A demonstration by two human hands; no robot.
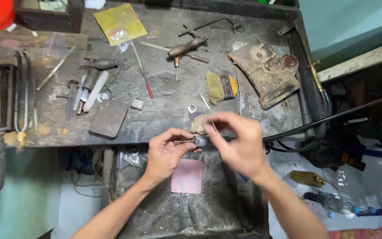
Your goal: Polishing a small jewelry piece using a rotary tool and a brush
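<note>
Metal piece (pixel 198 141), small and silvery, sits just in front of the workbench (pixel 169 119) edge, above the pink pad (pixel 187 176). The left hand (pixel 168 152) has its fingers pinched on this piece. The right hand (pixel 239 141) is blurred; its fingers are bunched together close to the piece, and a thin rod seems to stand between them, but I cannot tell if they grip it. The work looks to me in the middle: the piece is held and being handled, not laid down. Behind it on the workbench lie a brush (pixel 220 87) and a small torch (pixel 186 48).
</note>
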